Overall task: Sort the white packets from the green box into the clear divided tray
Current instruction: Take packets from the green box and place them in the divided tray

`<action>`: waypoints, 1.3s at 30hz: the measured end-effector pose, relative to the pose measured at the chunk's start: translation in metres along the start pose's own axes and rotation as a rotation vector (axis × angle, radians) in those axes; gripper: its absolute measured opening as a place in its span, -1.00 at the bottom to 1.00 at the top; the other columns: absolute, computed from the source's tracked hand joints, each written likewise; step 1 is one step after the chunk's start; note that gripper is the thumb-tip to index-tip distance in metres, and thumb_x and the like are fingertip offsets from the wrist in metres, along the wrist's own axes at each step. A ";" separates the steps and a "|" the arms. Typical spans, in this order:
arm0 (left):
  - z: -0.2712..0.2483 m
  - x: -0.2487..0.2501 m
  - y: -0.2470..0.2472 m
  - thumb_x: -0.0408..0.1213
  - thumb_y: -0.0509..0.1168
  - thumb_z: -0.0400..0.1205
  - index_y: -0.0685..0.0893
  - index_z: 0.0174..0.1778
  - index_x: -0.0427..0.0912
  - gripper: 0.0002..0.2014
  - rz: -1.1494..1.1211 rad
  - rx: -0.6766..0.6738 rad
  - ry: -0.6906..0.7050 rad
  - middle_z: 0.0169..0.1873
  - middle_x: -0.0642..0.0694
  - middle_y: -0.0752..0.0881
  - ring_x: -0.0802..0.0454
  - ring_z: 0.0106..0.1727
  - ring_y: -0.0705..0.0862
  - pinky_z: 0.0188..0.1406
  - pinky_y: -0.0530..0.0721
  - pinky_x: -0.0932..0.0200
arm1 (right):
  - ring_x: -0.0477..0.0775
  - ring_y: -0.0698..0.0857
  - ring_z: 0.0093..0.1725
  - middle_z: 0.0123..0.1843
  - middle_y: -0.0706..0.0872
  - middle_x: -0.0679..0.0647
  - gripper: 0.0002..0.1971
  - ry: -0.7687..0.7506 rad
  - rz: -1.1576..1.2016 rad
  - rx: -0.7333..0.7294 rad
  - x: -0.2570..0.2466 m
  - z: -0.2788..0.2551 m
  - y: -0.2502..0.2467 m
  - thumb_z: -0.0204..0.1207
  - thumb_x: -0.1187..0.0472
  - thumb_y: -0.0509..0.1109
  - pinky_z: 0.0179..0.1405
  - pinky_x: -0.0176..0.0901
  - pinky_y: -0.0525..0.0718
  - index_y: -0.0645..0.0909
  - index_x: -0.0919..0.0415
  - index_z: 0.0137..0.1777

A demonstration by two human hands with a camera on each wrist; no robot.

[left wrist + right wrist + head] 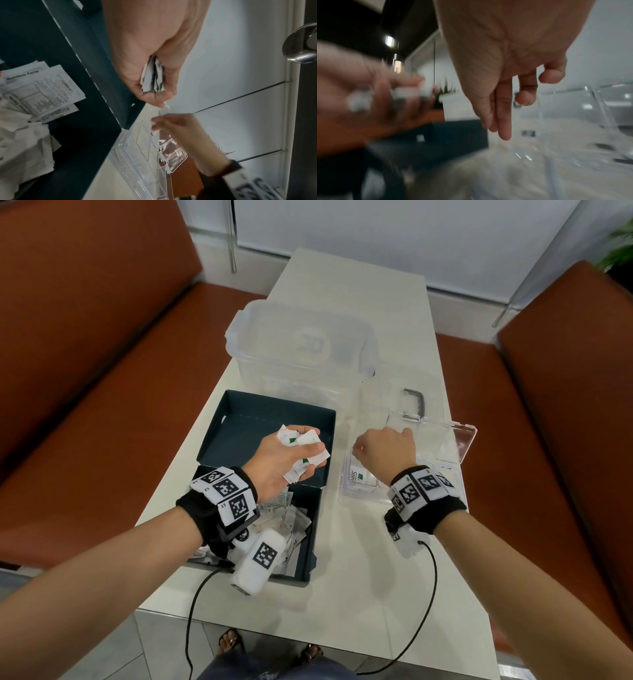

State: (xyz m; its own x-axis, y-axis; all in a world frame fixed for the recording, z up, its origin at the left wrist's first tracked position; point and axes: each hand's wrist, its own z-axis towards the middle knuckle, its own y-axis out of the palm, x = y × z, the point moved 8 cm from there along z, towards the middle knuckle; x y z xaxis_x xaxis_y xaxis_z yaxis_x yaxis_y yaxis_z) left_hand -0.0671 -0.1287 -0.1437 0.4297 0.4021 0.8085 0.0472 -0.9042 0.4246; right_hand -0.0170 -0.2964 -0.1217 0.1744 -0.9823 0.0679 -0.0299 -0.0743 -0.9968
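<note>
The dark green box (310, 546) sits open on the white table, with several white packets (294, 520) loose inside; these packets (42, 88) also fill the left of the left wrist view. My left hand (294, 455) hovers over the box's raised lid (274, 414) and grips a crumpled bunch of packets (308, 440); the bunch (152, 78) pokes out between the curled fingers. My right hand (383, 448) hangs just above the clear divided tray (352, 498), fingers (504, 115) relaxed and holding nothing. One labelled packet (359, 475) lies in a tray compartment.
The tray's clear hinged lid (448, 440) lies open to the right. A big clear lidded container (301, 344) stands behind the box. A dark metal handle (415, 402) lies near it. Orange-brown benches (102, 371) flank the table. Cables trail off the front edge.
</note>
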 end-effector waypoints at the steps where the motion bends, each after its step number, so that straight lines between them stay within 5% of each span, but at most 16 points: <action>1: 0.000 0.000 0.001 -0.50 0.47 0.51 0.71 0.04 -0.21 -0.78 -0.006 -0.003 0.003 -0.17 -0.19 0.77 -0.13 -0.23 0.80 -0.45 0.68 0.23 | 0.11 0.69 -0.05 -0.11 0.79 -0.02 -0.73 0.015 0.197 0.055 0.001 -0.004 -0.013 0.64 0.04 0.20 0.05 -0.06 0.45 0.74 0.00 0.08; 5: 0.000 -0.001 0.008 -0.36 0.48 0.51 0.68 0.14 -0.23 -0.72 -0.044 -0.040 -0.016 -0.12 -0.24 0.77 -0.16 -0.20 0.79 -0.45 0.69 0.21 | -0.22 0.70 -0.11 -0.19 0.78 -0.14 -0.79 0.023 0.897 0.074 -0.013 -0.027 -0.040 0.53 -0.05 0.39 0.02 -0.20 0.62 0.71 -0.06 0.10; 8: -0.002 -0.002 0.015 -0.22 0.47 0.51 0.69 0.11 -0.17 -0.72 -0.022 -0.079 -0.039 -0.16 -0.17 0.80 -0.11 -0.20 0.81 -0.42 0.71 0.21 | -0.28 0.69 -0.22 -0.22 0.77 -0.14 -0.68 0.037 0.992 0.025 -0.024 -0.038 -0.037 0.42 -0.09 0.51 -0.20 -0.41 0.57 0.69 -0.05 0.13; 11: -0.004 -0.004 0.022 -0.10 0.42 0.58 0.69 0.08 -0.15 -0.75 -0.016 -0.111 -0.086 -0.16 -0.18 0.81 -0.13 -0.17 0.80 -0.46 0.70 0.21 | -0.33 0.63 -0.39 -0.32 0.72 -0.13 -0.84 0.090 1.046 0.082 -0.020 -0.041 -0.033 0.40 0.09 0.58 -0.34 -0.55 0.50 0.69 0.00 -0.07; 18: -0.009 -0.006 0.027 -0.46 0.32 0.64 0.67 0.04 -0.16 -0.86 0.009 -0.077 -0.092 -0.07 -0.31 0.81 -0.23 -0.12 0.82 -0.45 0.72 0.17 | -0.06 0.67 -0.36 -0.31 0.74 0.02 -0.97 0.242 1.316 -0.048 -0.001 -0.052 -0.021 0.49 0.26 0.50 -0.34 -0.25 0.65 0.71 0.19 -0.11; 24: -0.005 -0.011 0.057 -0.48 0.33 0.63 0.69 0.04 -0.16 -0.84 0.077 -0.111 -0.039 -0.11 -0.27 0.82 -0.20 -0.21 0.80 -0.48 0.72 0.18 | -0.08 0.69 -0.43 -0.33 0.75 0.07 -0.84 0.227 1.305 -0.034 0.029 -0.054 -0.036 0.44 0.40 0.48 -0.41 -0.31 0.68 0.68 0.14 -0.08; 28: -0.002 -0.012 0.062 -0.47 0.34 0.63 0.74 -0.04 -0.15 -0.86 0.075 -0.105 -0.026 -0.22 -0.17 0.82 -0.20 -0.21 0.81 -0.41 0.73 0.17 | -0.03 0.69 -0.42 -0.27 0.75 0.15 -0.82 0.349 1.130 0.078 0.083 -0.046 -0.038 0.45 0.38 0.47 -0.36 -0.23 0.71 0.65 0.28 0.05; 32: -0.002 -0.013 0.056 -0.48 0.32 0.64 0.72 0.01 -0.19 -0.86 0.072 -0.067 -0.024 -0.18 -0.21 0.77 -0.21 -0.20 0.81 -0.51 0.67 0.23 | 0.09 0.70 -0.31 0.02 0.72 0.33 -0.67 0.383 0.758 -0.113 0.098 -0.039 -0.003 0.49 0.45 0.39 -0.22 -0.10 0.77 0.56 0.30 0.25; 35: -0.002 -0.016 0.055 -0.48 0.31 0.65 0.71 0.03 -0.21 -0.86 0.072 -0.054 -0.028 -0.15 -0.21 0.75 -0.21 -0.20 0.80 -0.49 0.68 0.24 | 0.15 0.72 -0.29 0.18 0.65 0.30 -0.70 0.297 0.569 -0.250 0.077 -0.029 0.022 0.52 0.47 0.31 -0.32 -0.16 0.72 0.57 0.31 0.24; 39: -0.001 -0.017 0.056 -0.48 0.30 0.65 0.71 0.04 -0.22 -0.86 0.081 -0.047 -0.030 -0.11 -0.25 0.73 -0.20 -0.21 0.79 -0.51 0.67 0.23 | 0.33 0.75 0.02 0.18 0.64 0.34 -0.74 0.243 0.400 -0.329 0.055 -0.012 0.045 0.54 0.45 0.26 0.05 0.08 0.75 0.57 0.41 0.21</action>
State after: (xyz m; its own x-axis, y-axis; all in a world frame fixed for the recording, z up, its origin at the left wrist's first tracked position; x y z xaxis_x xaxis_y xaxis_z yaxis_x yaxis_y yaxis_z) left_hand -0.0729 -0.1863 -0.1331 0.4570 0.3226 0.8289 -0.0313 -0.9255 0.3775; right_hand -0.0204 -0.3555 -0.1623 -0.1434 -0.9535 -0.2652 -0.3590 0.2998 -0.8839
